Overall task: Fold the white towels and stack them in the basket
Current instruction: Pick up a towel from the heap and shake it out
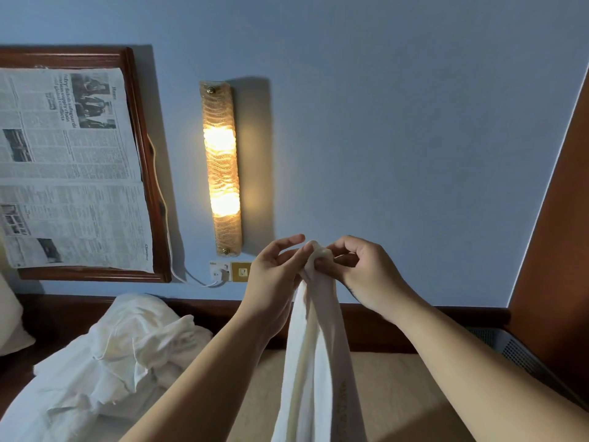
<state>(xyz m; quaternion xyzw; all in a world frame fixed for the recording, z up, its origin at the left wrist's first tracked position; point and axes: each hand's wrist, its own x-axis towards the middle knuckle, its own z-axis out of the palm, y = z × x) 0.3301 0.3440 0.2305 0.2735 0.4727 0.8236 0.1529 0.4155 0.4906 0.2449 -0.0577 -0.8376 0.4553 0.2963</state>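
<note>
While raised before the wall, one towel [314, 352] hangs long and bunched from both hands. Head view: left hand [274, 282] holds the top corner, thumb and lower fingers on the cloth, forefinger straight and clear. Right hand [357, 271] pinches the same corner with curled fingers. Heap of white towels [127, 352] lies loose on the bed [398, 387], lower left, unfolded. Basket: not in view. Judged progress: early; the held towel shows no fold, the heap waits, and stacking remains.

Both bare arms reach up, left hand [274, 275] and right hand [360, 269] pinching together, fingertips meeting.
</note>
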